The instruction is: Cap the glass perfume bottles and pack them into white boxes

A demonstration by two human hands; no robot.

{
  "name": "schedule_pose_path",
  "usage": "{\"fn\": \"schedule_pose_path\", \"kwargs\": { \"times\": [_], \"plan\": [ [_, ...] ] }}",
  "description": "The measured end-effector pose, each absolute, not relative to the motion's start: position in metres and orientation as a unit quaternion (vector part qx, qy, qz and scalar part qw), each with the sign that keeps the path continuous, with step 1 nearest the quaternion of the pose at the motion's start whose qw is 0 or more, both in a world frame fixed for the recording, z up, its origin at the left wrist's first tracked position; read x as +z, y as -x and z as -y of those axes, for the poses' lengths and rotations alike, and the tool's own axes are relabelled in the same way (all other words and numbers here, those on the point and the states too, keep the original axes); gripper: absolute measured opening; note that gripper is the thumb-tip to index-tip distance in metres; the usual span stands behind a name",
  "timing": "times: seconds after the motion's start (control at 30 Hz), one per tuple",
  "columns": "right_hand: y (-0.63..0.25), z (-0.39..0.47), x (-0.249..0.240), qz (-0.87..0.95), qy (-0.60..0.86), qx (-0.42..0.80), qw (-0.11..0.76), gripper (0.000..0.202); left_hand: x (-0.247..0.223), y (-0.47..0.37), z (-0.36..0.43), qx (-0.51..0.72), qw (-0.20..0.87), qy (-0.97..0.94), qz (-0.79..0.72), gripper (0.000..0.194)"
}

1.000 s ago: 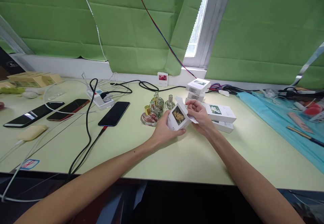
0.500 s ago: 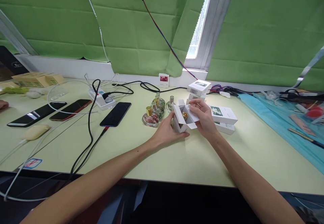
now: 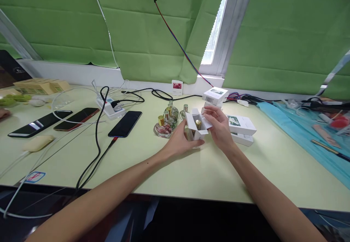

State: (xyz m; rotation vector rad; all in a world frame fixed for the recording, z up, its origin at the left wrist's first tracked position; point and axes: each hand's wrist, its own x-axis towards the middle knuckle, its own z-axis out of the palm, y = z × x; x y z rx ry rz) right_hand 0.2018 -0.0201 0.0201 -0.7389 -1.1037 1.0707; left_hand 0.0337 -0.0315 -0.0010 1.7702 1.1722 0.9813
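Note:
My left hand (image 3: 182, 140) is wrapped around a small white carton (image 3: 197, 136) with its top flaps standing open. Inside it shows the gold cap (image 3: 198, 124) of a perfume bottle; the rest of that bottle is mostly hidden. With thumb and fingers together, my right hand (image 3: 217, 123) pinches the flap (image 3: 205, 121) on the carton's right side. Left of the carton, several glass perfume bottles (image 3: 163, 129) with gold or silvery caps stand in a row. Another bottle (image 3: 183, 114) stands just behind the carton.
White printed boxes (image 3: 242, 124) lie stacked to the right, with more boxes (image 3: 215, 94) piled behind. Phones (image 3: 125, 124), a power strip (image 3: 112, 110) and loose cables spread over the left. A light-blue plastic sheet (image 3: 303, 136) covers the right side. Part of another person's hand (image 3: 4, 112) shows far left.
The carton has turned a little between my hands, and the gold cap inside has shifted slightly left. My right hand has moved slightly left with the flap.

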Motion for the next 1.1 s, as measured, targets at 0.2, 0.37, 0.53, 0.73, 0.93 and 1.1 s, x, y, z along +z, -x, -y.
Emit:
{"fn": "schedule_pose_path", "kwargs": {
  "times": [0.2, 0.37, 0.53, 0.73, 0.93, 1.1],
  "plan": [
    [-0.201, 0.017, 0.018, 0.455, 0.371, 0.445, 0.677, 0.032, 0.008, -0.032, 0.031, 0.436, 0.408, -0.677, -0.431, 0.077],
    [-0.198, 0.018, 0.019, 0.436, 0.395, 0.454, 0.669, 0.029, 0.007, -0.030, 0.027, 0.452, 0.412, -0.671, -0.420, 0.086],
    [-0.196, 0.020, 0.020, 0.438, 0.403, 0.461, 0.658, 0.026, 0.010, -0.029, 0.024, 0.465, 0.407, -0.669, -0.414, 0.085],
    [-0.196, 0.019, 0.020, 0.440, 0.419, 0.467, 0.643, 0.033, 0.010, -0.028, 0.023, 0.472, 0.423, -0.661, -0.401, 0.083],
    [-0.196, 0.020, 0.019, 0.448, 0.417, 0.480, 0.628, 0.041, 0.011, -0.028, 0.024, 0.476, 0.436, -0.656, -0.391, 0.080],
    [-0.197, 0.020, 0.019, 0.461, 0.414, 0.489, 0.614, 0.047, 0.010, -0.028, 0.023, 0.473, 0.439, -0.655, -0.392, 0.080]
  ]
}}
